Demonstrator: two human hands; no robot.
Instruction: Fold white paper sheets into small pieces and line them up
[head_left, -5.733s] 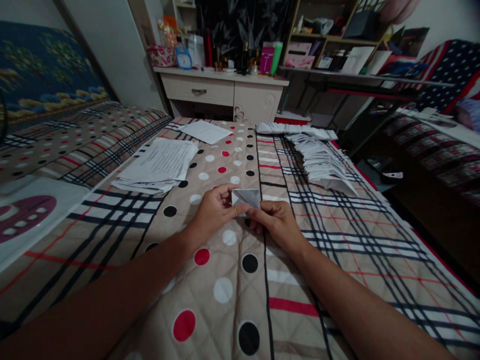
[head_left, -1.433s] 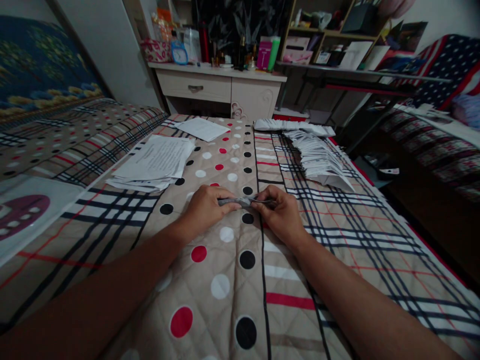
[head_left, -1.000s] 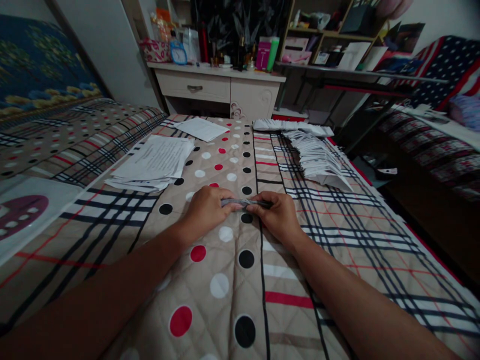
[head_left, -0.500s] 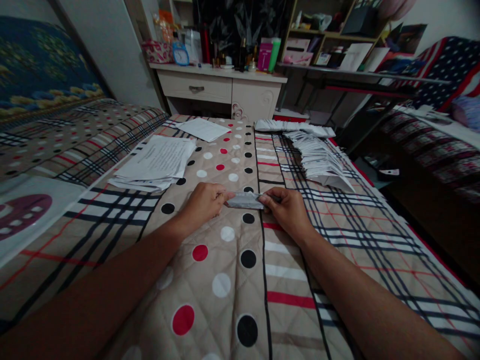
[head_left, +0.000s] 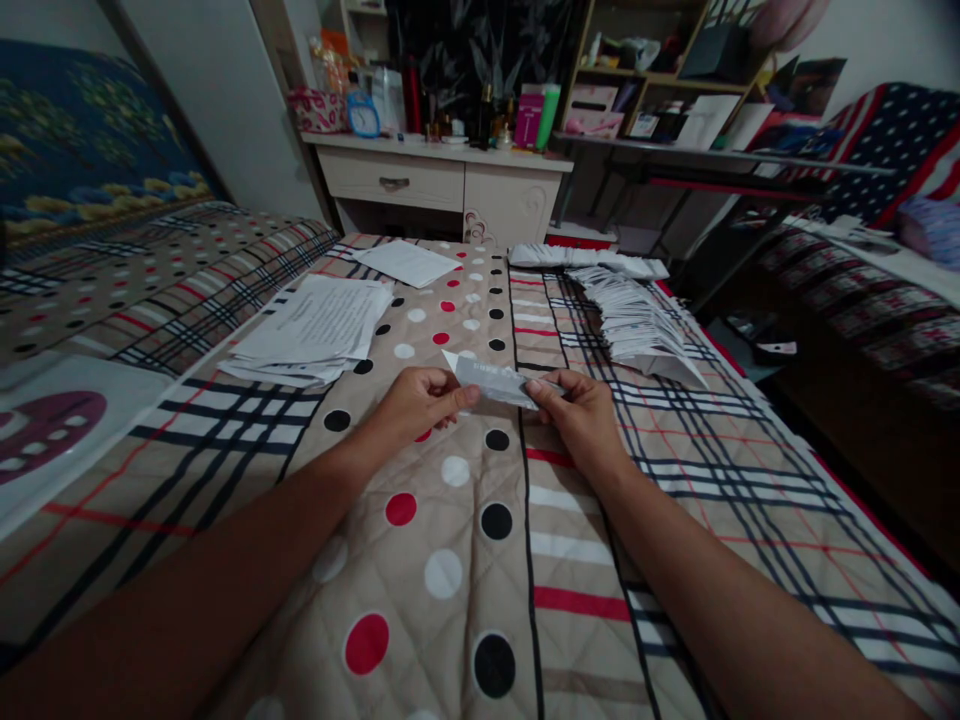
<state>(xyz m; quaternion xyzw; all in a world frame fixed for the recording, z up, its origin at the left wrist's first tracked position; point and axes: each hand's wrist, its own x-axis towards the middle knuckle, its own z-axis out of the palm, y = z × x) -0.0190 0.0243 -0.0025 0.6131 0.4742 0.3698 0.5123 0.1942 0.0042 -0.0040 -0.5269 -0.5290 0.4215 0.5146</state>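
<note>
Between my hands is a small folded paper [head_left: 495, 382], greyish white with faint print, held just over the patterned bedspread [head_left: 442, 510]. My left hand [head_left: 420, 402] pinches its left end between thumb and fingers, and a pale pointed corner sticks up there. At the other end my right hand [head_left: 581, 412] grips it, thumb on top. To the left lies a pile of printed sheets [head_left: 311, 325]. A long row of folded papers [head_left: 637, 320] lies on the right, beyond my right hand.
Another white sheet [head_left: 409, 262] lies at the bed's far side, and a second row of folded papers [head_left: 589, 258] at the far right. A white bag with a purple print [head_left: 67, 420] is at the left edge. Beyond the bed stands a white dresser [head_left: 390, 178] with bottles on it.
The folded paper has been turned so more of its printed face shows, and a pointed corner now rises at its left end. The left thumb has shifted along it. Both hands still hold it.
</note>
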